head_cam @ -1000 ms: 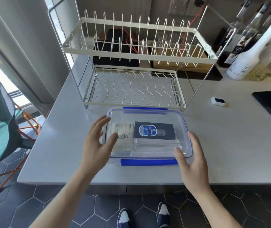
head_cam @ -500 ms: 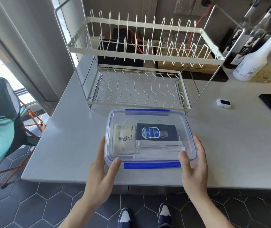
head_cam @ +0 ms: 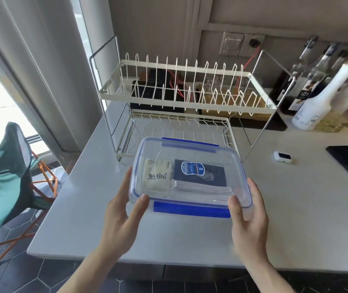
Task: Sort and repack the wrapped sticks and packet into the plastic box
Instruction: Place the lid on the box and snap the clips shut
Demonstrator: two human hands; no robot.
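Taking the plastic box (head_cam: 190, 176) as your landmark, your left hand (head_cam: 124, 216) grips its left near corner, thumb on the lid and fingers curled along the side wall, and inside at the left end lies the cream "MINI" packet (head_cam: 157, 176), with the dark blue packet (head_cam: 200, 172) to its right and the wrapped sticks (head_cam: 200, 188) in front of that, lengthwise along the box. Your right hand (head_cam: 248, 216) holds the right near corner the same way, so the box's long axis runs straight between your two hands, each equally near its end. The blue near clip (head_cam: 192, 209) sits between your thumbs; the box looks lidded and held just in front of the dish rack (head_cam: 181, 100), so I judge the packing done.
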